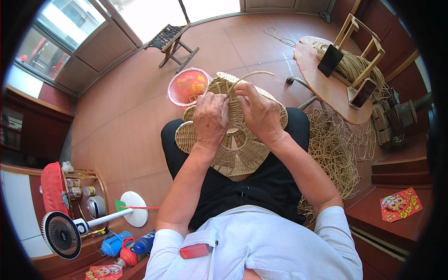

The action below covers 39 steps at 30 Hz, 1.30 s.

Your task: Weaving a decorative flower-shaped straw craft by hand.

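Hands closed, both gripping woven straw piece on lap.

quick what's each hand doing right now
Left hand: closed, pressing on the woven straw piece.
Right hand: closed on a straw strand at the weave.

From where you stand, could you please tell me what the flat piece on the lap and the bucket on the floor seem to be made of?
The woven piece looks like dried straw or rush cord: pale tan, matt, coiled into ribbed lobes, with a loose strand arching above both hands, left hand and right hand. The bucket seems plastic: glossy orange-pink with a thin smooth rim.
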{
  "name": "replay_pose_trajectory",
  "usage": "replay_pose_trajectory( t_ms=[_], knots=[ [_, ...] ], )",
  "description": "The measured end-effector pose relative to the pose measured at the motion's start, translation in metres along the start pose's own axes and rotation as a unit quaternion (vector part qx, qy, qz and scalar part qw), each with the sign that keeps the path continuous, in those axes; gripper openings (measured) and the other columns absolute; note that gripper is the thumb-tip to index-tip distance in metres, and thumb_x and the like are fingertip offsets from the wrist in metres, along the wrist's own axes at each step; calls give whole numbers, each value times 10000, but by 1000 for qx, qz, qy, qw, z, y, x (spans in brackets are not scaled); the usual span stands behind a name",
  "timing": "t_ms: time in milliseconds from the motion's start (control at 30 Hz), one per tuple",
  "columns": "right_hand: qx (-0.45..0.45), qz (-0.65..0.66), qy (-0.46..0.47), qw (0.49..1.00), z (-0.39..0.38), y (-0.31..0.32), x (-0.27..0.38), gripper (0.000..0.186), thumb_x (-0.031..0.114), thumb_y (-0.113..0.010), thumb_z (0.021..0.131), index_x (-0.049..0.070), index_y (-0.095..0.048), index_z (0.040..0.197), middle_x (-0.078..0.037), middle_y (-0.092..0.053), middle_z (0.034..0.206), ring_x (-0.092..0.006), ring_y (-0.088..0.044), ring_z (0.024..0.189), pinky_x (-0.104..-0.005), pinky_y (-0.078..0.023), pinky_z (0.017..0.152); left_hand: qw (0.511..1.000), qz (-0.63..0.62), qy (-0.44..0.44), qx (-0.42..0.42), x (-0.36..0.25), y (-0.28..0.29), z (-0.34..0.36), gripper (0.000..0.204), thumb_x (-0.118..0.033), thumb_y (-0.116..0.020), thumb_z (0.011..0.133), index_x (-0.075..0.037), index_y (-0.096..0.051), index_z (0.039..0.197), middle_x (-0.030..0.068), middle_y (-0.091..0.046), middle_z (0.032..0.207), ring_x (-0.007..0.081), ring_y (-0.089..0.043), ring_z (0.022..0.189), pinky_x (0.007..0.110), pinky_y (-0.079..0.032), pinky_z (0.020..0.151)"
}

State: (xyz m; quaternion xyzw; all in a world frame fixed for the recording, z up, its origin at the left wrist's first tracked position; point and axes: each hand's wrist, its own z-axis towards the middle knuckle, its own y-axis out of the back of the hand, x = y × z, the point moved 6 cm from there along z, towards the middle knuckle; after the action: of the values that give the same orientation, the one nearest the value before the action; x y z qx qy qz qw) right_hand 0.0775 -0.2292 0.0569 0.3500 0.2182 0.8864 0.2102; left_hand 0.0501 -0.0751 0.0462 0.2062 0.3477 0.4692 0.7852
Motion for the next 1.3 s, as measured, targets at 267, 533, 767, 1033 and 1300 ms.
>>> replay_pose_trajectory(
  t_ms=[267,533,767,1033,1300],
  knots=[
    [31,-27,10,999,-1,-29,4,693,-4,-621,973,89,-423,1631,-192,-753,984,-391,-765,845,-501,-620,689,997,17,16,72,-1,-2,-5,124,-156,-706,1005,-59,-764,1055,118,-643,996,346,-642,1009,489,-527,940],
    [10,11,-102,995,-7,-38,6,746,-7,-655,987,89,-367,1668,-189,-746,1002,-394,-765,865,-500,-612,736,999,5,16,52,-3,3,-4,152,-188,-722,1006,-65,-792,1059,115,-662,993,338,-651,975,473,-528,903],
    [-113,244,-249,930,-29,-49,-9,490,9,-683,1000,27,-501,1455,-79,-685,990,-147,-676,765,-331,-569,629,998,-22,32,50,-3,4,-6,129,-137,-745,967,-57,-781,1061,120,-642,988,334,-643,1014,470,-516,939],
    [-58,550,-332,764,-29,-29,-36,297,46,-713,1072,11,-594,1341,-36,-664,1105,-76,-666,864,-215,-564,734,999,-38,-4,-2,-10,9,1,122,-90,-799,914,-82,-750,1026,82,-648,986,308,-665,964,447,-557,875],
    [-155,508,-350,772,-34,16,-70,305,50,-749,1051,-24,-623,1319,-79,-730,1109,-118,-748,928,-238,-642,816,996,-30,-20,76,-16,-15,15,70,-169,-763,983,-105,-779,1007,69,-668,936,299,-696,943,436,-563,827]
  ],
)
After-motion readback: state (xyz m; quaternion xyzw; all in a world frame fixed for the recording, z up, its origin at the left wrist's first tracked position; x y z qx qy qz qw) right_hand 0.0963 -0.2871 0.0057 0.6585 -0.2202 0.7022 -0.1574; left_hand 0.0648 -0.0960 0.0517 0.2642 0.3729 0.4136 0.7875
